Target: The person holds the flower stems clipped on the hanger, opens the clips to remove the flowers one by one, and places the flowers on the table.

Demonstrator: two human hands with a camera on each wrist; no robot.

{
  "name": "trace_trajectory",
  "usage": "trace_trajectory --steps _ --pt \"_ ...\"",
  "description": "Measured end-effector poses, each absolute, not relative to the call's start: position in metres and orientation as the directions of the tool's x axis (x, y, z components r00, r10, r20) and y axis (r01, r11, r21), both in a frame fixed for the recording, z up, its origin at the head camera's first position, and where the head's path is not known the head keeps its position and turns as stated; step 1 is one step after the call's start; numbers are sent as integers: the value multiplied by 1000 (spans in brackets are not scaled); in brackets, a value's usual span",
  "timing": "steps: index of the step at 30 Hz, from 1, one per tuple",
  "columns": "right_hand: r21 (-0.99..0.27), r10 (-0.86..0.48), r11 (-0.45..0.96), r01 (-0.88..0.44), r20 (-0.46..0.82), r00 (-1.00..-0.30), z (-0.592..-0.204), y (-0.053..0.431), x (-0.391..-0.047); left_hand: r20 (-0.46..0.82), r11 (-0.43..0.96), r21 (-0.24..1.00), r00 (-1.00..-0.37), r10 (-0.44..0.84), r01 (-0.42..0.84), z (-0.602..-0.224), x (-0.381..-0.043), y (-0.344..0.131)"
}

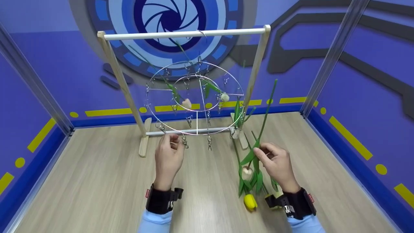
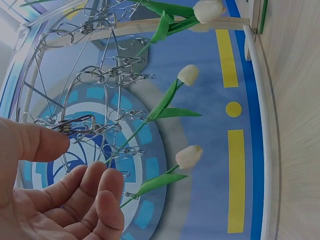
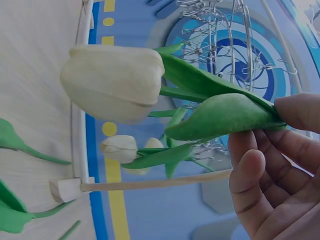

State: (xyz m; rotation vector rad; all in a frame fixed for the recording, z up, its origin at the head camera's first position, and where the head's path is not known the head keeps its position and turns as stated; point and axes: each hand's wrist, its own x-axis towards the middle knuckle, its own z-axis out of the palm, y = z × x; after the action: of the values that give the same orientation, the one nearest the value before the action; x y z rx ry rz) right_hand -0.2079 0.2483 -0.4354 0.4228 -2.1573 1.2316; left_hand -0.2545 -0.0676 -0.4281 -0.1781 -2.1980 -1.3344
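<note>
I watch the surface [image 1: 207,194] beneath both hands. Ahead of them stands the rack [image 1: 184,34], carrying a round hanger [image 1: 197,123]. My right hand [image 1: 278,161] pinches a white tulip [image 1: 247,173], bloom downward; a yellow tulip [image 1: 250,202] lies nearer me. My left hand [image 1: 168,158], thumb and fingers apart, is beside a metal clip [image 1: 185,141].

There is room to pass between the left hand [image 1: 168,157] and right hand [image 1: 277,161], over the tabletop [image 1: 97,178]. Ahead, the round wire rack [image 1: 202,94] and its dangling clips [image 1: 209,143] block the way. A yellow flower [image 1: 249,202] lies near the right wrist.
</note>
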Motion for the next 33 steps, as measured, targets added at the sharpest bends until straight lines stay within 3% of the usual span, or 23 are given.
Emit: trace_trajectory --steps 8,15,33 --pt "-743 46 470 -477 560 -828 -445 244 -211 501 515 780 -848 -174 355 -429 -255 -66" --pt "-849 97 408 -337 407 -908 -459 243 -216 499 531 773 -850 -172 346 -431 -257 -66" --pt "-853 79 466 -235 305 -949 -477 236 -227 460 570 765 -874 -159 299 -439 -264 -67"
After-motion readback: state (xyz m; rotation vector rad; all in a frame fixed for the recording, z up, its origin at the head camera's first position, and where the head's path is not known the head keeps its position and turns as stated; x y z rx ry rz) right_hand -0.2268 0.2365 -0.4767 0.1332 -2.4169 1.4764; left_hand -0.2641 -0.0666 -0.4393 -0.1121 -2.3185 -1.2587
